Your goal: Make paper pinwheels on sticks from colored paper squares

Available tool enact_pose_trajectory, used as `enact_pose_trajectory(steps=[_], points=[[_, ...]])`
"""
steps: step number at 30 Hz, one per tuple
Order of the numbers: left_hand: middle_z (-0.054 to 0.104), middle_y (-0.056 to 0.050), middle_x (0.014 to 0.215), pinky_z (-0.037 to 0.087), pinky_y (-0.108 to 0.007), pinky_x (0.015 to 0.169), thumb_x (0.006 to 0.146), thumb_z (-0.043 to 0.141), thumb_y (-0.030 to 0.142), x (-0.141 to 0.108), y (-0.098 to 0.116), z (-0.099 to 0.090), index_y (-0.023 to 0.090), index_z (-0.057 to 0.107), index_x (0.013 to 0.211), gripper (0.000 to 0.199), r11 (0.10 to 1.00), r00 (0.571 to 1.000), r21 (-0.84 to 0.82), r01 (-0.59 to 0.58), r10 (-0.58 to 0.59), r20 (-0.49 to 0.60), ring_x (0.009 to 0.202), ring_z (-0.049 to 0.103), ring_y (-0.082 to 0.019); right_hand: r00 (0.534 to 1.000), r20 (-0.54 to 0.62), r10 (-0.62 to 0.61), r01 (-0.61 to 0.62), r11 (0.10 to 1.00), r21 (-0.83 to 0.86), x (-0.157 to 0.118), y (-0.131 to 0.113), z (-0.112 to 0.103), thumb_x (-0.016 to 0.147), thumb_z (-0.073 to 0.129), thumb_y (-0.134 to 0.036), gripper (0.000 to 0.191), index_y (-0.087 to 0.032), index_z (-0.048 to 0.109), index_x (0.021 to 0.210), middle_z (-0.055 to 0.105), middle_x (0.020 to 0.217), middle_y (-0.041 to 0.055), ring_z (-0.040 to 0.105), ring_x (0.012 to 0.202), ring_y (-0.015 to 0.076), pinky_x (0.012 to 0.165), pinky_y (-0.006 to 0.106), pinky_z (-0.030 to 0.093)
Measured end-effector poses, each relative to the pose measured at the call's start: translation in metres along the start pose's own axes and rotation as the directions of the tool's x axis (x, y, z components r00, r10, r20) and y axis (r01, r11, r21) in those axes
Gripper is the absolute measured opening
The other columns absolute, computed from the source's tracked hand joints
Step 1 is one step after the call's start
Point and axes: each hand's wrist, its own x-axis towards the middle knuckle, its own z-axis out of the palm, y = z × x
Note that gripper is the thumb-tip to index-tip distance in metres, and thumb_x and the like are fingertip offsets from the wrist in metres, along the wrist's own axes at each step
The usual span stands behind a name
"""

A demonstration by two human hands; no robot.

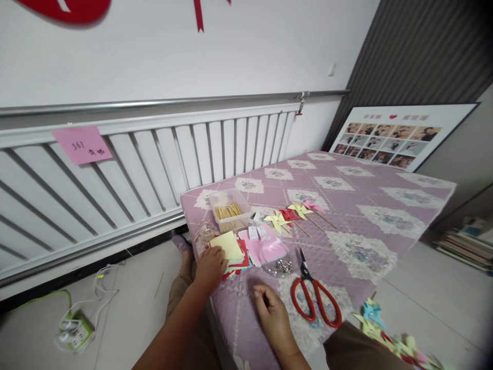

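My left hand (211, 265) rests at the near left corner of a stack of coloured paper squares, its bent fingers on the pale yellow paper square (228, 245) on top. Red paper (244, 257) sticks out beneath it. My right hand (272, 316) hovers over the near part of the bed cover, fingers curled and fingertips together; anything in them is hidden. Beside it lie large scissors with red handles (317, 303), blades pointing away. A clear bag of small metal pins (283, 266) and pink paper (269, 244) lie beyond my hands.
A clear plastic box (230, 213) holds many thin sticks. Several paper pinwheels on sticks (296, 213) lie to its right on the purple quilted cover (354, 195). More pinwheels (396, 341) are at the lower right. A radiator (231, 146) runs behind; a power strip (79, 331) lies on the floor.
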Motion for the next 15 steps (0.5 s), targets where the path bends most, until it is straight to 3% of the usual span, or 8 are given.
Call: enact_pose_trajectory(steps=[15], points=[[0.065,-0.008,0.115,0.041,-0.036,0.098,0.09,0.044,0.022,0.0051,0.0043,-0.0106,0.018,0.066,0.097,0.024,0.998,1.0,-0.064,0.007,-0.006,0.016,0.108,0.057,-0.02,1.0,0.005,-0.003,0.003,1.0,0.008,0.0006,-0.0035,-0.0023,0.089,0.05,-0.032,0.021,-0.019,0.066,0.085,0.069,0.08,0.0051,0.064,0.076,0.0205,0.07,0.028,0.051]])
